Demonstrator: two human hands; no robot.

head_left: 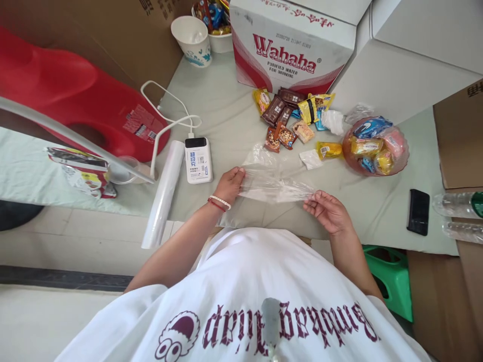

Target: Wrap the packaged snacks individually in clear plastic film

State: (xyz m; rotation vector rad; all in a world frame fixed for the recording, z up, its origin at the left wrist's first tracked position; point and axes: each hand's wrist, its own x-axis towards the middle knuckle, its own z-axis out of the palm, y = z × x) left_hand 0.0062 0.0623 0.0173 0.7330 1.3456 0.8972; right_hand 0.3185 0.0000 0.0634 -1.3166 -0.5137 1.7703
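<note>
A clear plastic bag (277, 187) is stretched between my two hands just above the table's near edge. My left hand (229, 185), with a beaded bracelet at the wrist, pinches its left end. At its right end, my right hand (327, 208) grips the plastic between thumb and fingertips. Another crumpled piece of clear plastic (260, 156) lies right behind it. Beyond that sits a loose pile of wrapped snacks (281, 110), brown, yellow and blue. A pinkish bowl (373, 170) holding more wrapped snacks stands to the right of the pile.
Left of my hands lie a white power bank (198, 163) with a cable and a plastic roll (163, 196) overhanging the edge. A red jug (71, 85), paper cup (191, 40) and Wahaba carton (289, 50) stand behind. A black phone (418, 212) and bottles (458, 205) are at right.
</note>
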